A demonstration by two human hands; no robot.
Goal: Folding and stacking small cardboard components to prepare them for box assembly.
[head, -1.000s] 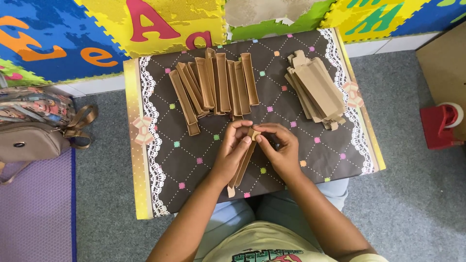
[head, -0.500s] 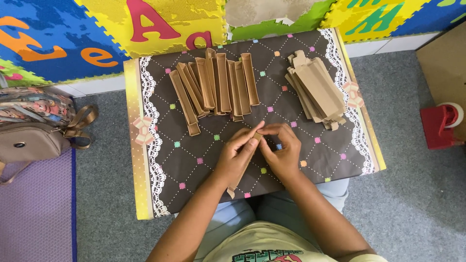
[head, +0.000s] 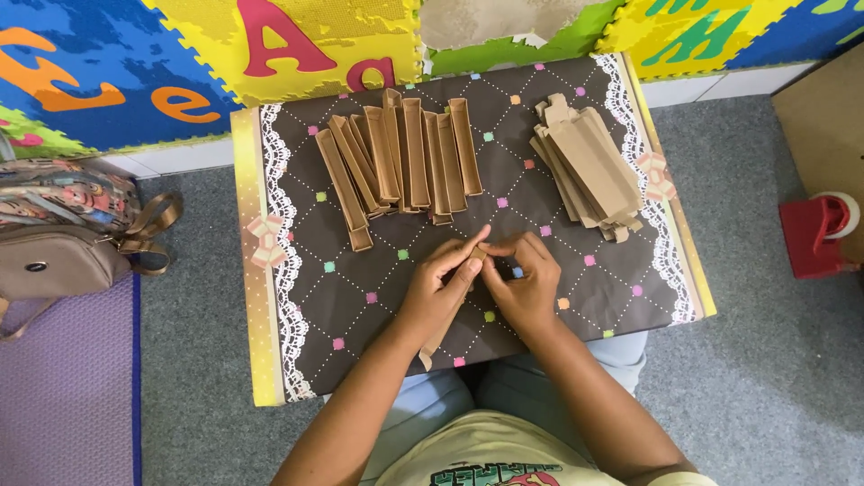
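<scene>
Bare worktop [head: 360,315] lies left and right of the hands; folded boxes [head: 400,162] and flat blanks [head: 589,166] block the far side

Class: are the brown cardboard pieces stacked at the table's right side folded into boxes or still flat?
Flat: the brown cardboard pieces lie as thin overlapping sheets, unlike the open brown cardboard boxes beside them.

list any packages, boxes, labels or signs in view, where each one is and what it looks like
Folded cartons: row of long narrow brown card boxes, back left of the board.
Flat cartons: fanned stack of unfolded brown card blanks, back right.
Carton in hand: brown card strip held by left hand and right hand, mostly hidden.
Letter mats: foam puzzle tiles in blue, yellow and green with big coloured letters, behind the board.
Bag badge: small dark oval on the tan bag, far left.
</scene>
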